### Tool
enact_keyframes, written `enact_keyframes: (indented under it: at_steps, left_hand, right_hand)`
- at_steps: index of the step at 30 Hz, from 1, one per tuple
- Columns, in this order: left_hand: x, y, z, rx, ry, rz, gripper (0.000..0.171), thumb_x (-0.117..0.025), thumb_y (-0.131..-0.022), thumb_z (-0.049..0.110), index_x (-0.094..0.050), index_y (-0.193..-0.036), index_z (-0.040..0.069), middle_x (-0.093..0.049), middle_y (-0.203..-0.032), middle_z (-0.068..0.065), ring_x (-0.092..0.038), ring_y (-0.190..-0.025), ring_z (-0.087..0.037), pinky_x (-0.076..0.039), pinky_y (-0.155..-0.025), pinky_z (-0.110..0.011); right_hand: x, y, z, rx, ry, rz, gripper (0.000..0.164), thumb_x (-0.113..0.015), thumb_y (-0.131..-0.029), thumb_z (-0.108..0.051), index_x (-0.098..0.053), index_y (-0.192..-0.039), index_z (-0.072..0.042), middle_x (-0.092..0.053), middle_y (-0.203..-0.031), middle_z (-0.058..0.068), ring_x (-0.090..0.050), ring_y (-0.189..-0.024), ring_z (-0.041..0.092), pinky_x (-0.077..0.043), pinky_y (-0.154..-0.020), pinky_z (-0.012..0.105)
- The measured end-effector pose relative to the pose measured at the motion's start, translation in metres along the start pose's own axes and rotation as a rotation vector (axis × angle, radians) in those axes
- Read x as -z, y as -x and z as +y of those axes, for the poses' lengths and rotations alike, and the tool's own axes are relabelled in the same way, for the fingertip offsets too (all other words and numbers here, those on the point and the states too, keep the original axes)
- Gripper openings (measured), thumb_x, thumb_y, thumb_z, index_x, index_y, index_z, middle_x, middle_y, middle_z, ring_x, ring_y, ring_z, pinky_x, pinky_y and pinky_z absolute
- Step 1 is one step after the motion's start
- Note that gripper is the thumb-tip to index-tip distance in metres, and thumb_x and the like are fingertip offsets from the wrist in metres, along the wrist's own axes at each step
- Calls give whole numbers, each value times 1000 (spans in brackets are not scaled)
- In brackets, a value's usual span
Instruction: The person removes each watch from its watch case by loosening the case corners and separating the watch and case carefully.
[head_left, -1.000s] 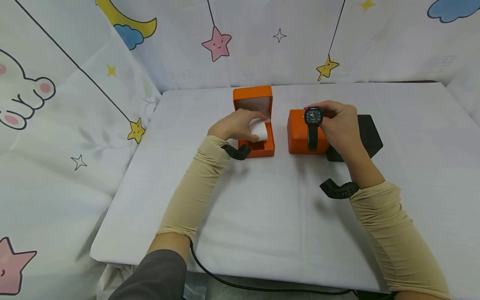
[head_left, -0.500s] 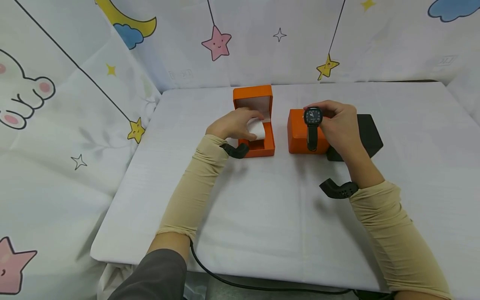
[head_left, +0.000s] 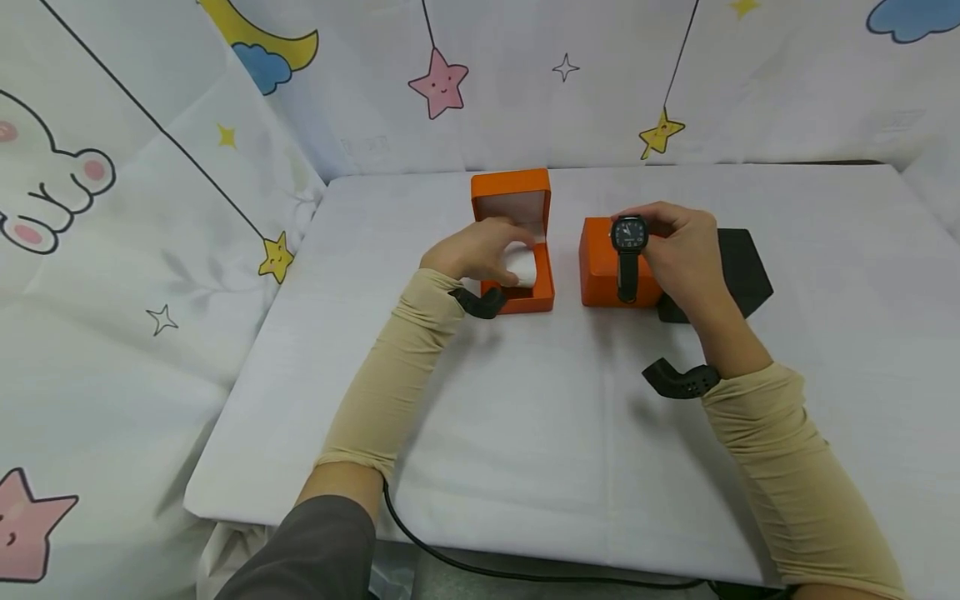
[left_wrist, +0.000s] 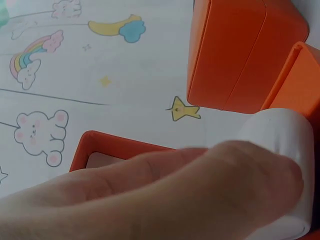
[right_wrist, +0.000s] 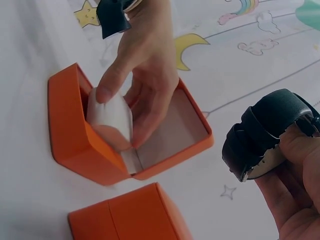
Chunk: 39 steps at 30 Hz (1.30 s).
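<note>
My left hand (head_left: 486,252) pinches a white watch cushion (head_left: 522,263) between thumb and fingers. In the right wrist view, the cushion (right_wrist: 111,117) sits tilted, partly inside an open orange watch box (right_wrist: 75,135) whose lid stands raised behind it. My right hand (head_left: 681,250) holds a wristwatch (head_left: 628,235) with a black square-looking dial and a black strap. The watch is held up in front of a second orange box (head_left: 597,271), which is closed. From the right wrist, the buckled strap (right_wrist: 265,120) shows as a loop in my fingers.
A black box-like object (head_left: 742,271) lies to the right of the closed orange box, partly behind my right hand. A white cloth covers the table (head_left: 540,433). At the front edge runs a black cable (head_left: 480,572).
The white cushion shifts slightly left and up, then comes back a little lower in the open box, with my left hand holding it. My right hand and the watch stay nearly still.
</note>
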<state>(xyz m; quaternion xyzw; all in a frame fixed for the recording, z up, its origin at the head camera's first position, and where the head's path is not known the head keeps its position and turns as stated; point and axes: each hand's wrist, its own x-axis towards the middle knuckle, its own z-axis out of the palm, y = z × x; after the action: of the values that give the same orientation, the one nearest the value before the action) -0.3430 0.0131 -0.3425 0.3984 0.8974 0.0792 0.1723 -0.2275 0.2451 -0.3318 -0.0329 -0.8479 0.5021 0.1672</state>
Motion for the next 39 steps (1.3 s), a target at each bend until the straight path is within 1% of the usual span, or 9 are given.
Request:
enact_keyframes:
  at_steps: [7, 11, 16, 22, 25, 28, 33, 36, 39]
  left_hand:
    - [1, 1, -2, -44, -4, -34, 52, -67, -78, 29, -52, -128, 27, -50, -126, 2, -43, -113, -13, -35, -98, -26]
    - [2, 3, -6, -46, 19, -48, 53, -69, -78, 31, -52, -128, 28, -49, -128, 5, -43, -116, -12, -34, -99, -27]
    - [1, 1, -7, -64, 38, -25, 54, -73, -74, 32, -55, -124, 27, -52, -127, 7, -42, -120, -11, -32, -102, -26]
    - [-3, -3, -5, -38, 47, -26, 51, -76, -71, 30, -58, -119, 25, -54, -124, 7, -45, -114, -10, -34, -100, -26]
    - [-6, -4, -5, -26, 35, -41, 50, -76, -71, 29, -58, -118, 24, -54, -124, 8, -45, -115, -11, -33, -102, -28]
    - [-7, -4, -5, -17, 20, -39, 50, -76, -70, 29, -58, -117, 24, -53, -125, 8, -44, -116, -11, -32, -102, -28]
    - [-8, -5, -3, -18, 15, -45, 50, -75, -71, 28, -58, -117, 22, -53, -126, 6, -43, -118, -12, -31, -103, -28]
    - [-7, -5, -1, -10, 9, -67, 51, -73, -73, 29, -56, -121, 22, -51, -128, 5, -42, -119, -12, -31, -103, -28]
    - [-4, -4, 3, -13, -20, -48, 50, -68, -79, 31, -53, -126, 20, -52, -128, 3, -44, -118, -14, -34, -102, -29]
  right_hand:
    - [0, 1, -1, -15, 14, -9, 23, -64, -83, -22, -69, -103, -11, -63, -85, -14, -55, -87, 7, -44, -74, 16]
    - [0, 1, -2, -11, 11, -13, 25, -65, -83, -24, -68, -103, -10, -63, -84, -14, -56, -87, 7, -44, -75, 17]
    - [-1, 1, 0, -1, 20, -11, 27, -65, -82, -27, -69, -103, -10, -62, -83, -16, -55, -86, 6, -42, -76, 18]
    - [-1, 1, 0, 12, 21, -11, 27, -66, -82, -28, -69, -102, -10, -62, -81, -17, -56, -83, 6, -43, -75, 16]
    - [-1, 0, -1, 11, 45, -26, 28, -65, -82, -28, -68, -103, -10, -64, -84, -12, -56, -84, 6, -43, -75, 16]
    - [0, 0, -1, -16, 103, -84, 28, -62, -84, -28, -67, -106, -11, -66, -95, -2, -56, -88, 9, -45, -79, 21]
    - [1, -1, 0, -89, 218, -263, 25, -56, -89, -20, -64, -112, -13, -56, -120, 10, -52, -105, 23, -43, -90, 43]
    - [1, 0, 1, -117, 273, -335, 25, -56, -89, -17, -63, -113, -13, -53, -123, 13, -48, -109, 30, -40, -91, 50]
    - [0, 1, 0, -142, 310, -362, 25, -56, -89, -20, -64, -112, -13, -57, -115, 14, -47, -105, 29, -41, -85, 47]
